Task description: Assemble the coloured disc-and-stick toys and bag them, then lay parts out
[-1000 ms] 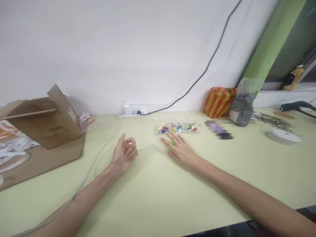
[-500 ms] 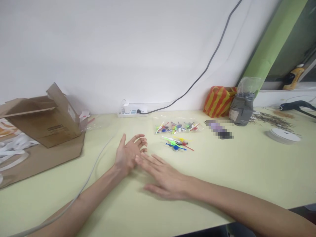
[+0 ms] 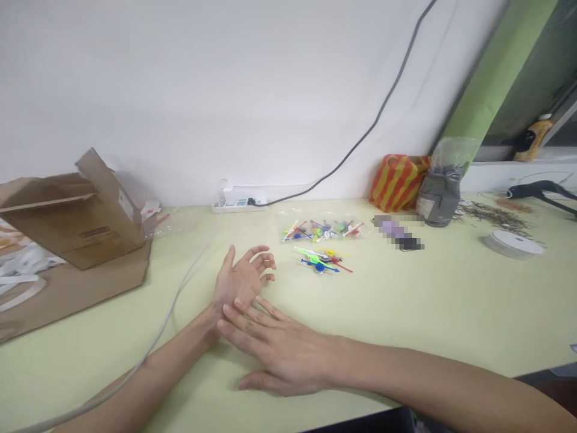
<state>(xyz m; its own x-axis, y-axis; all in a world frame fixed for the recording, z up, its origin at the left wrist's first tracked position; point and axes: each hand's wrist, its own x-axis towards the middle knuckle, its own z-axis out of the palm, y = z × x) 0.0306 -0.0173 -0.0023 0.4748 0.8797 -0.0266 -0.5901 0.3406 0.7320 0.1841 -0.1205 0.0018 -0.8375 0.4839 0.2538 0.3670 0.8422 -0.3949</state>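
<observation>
My left hand (image 3: 243, 273) rests palm up over the pale green table (image 3: 383, 313), fingers loosely curled and apart, with nothing in it. Across its wrist lie the outstretched fingertips of my right hand (image 3: 279, 346), palm down and thumb spread. Just beyond the hands sits a small pile of coloured plastic arrow-shaped pieces (image 3: 320, 260) in blue, green, white, yellow and red. Behind the pile, clear plastic bags (image 3: 322, 230) hold more such coloured pieces.
At left an open cardboard box (image 3: 99, 225) stands on flat cardboard. A grey cable (image 3: 166, 319) crosses my left forearm. Along the wall are a power strip (image 3: 238, 199), a striped bag (image 3: 396, 183) and a grey bag (image 3: 439, 195). A white spool (image 3: 514, 243) lies right.
My right hand has slid left and nearer to me, from the heel of my left palm to the wrist. The view has shifted slightly.
</observation>
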